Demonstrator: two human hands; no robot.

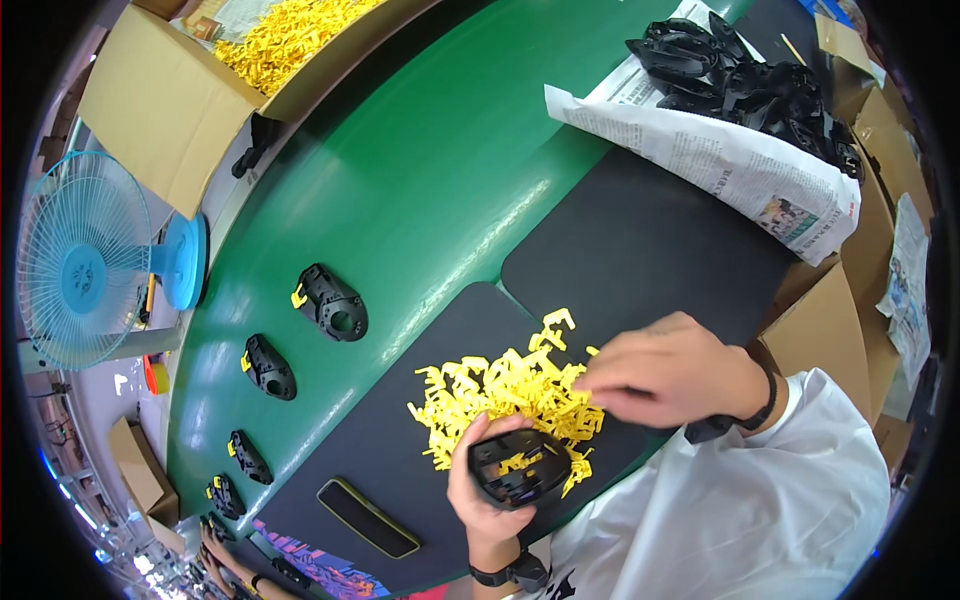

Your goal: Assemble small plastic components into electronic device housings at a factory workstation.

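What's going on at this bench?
The person's left hand holds a black plastic shell with yellow showing in it. The right hand is at the edge of a pile of small yellow parts; whether it grips one is unclear. Several black pieces with yellow bits lie on the green surface.

Shell point(500, 478): black, glossy, rounded oval; held in left hand point(478, 500), just above pile's near edge. Yellow patch across middle; seated piece or reflection, cannot tell.

Clips point(490, 395): small, bright yellow, bent, many alike; loose tangled pile on dark mat point(395, 415), lying at all angles. Few strays at far edge, some beside shell's right. Right hand point(655, 375) over pile's right edge, fingertips blurred.
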